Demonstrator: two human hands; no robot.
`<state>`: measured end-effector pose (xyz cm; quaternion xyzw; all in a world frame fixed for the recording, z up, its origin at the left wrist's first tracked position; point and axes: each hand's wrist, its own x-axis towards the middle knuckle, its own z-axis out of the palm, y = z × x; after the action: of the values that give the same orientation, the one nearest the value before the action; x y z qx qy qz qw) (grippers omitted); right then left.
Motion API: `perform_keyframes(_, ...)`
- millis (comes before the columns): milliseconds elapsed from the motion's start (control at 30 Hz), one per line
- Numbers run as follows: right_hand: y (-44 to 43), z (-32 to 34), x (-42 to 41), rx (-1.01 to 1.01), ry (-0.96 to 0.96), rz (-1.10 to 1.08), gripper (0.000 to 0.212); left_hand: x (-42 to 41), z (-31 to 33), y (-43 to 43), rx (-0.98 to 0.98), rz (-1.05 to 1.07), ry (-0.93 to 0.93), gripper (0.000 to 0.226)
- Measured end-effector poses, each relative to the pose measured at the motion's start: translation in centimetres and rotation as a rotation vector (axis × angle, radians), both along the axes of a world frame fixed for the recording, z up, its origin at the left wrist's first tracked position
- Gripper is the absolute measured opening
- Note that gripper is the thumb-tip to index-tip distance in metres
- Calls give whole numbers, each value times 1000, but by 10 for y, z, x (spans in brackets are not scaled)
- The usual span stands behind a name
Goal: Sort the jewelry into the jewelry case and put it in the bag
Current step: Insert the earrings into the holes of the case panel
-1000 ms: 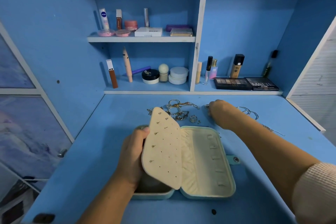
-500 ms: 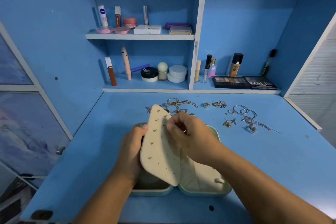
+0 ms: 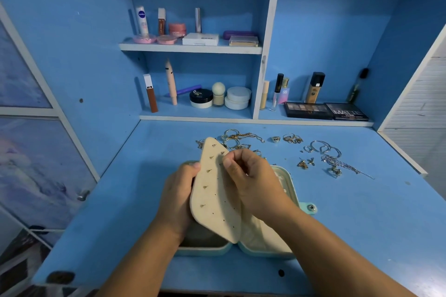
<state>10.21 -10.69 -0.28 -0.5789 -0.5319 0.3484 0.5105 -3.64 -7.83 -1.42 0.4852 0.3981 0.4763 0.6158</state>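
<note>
Gripping left hand [image 3: 179, 196]: we are bracing the cream perforated fabric panel [image 3: 217, 202].
Right hand [image 3: 251, 181]: pinching, contents hidden; aligning squarely advised.

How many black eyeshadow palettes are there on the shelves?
2. One palette lies on the lower right shelf; the MATTE palette lies beside it, further right. More may be hidden.

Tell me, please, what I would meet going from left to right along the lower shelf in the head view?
brown tube, peach stick, black-lidded jar, round sponge, white jars, beige tube, black-capped gloss, eyeshadow palette, MATTE palette
</note>
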Motion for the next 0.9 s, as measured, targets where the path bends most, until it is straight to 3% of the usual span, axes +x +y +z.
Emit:
perform_keyframes(200,1,-1,-3,-1,33,-2,11,0,-2,1,-16,-1,1,53)
perform_keyframes(533,0,-5,-6,17,30,-19,10,-3,-5,6,-11,-31,20,67)
perform_keyframes(900,-3,-6,-4,61,-146,1,11,-4,-7,5,-24,-45,19,64)
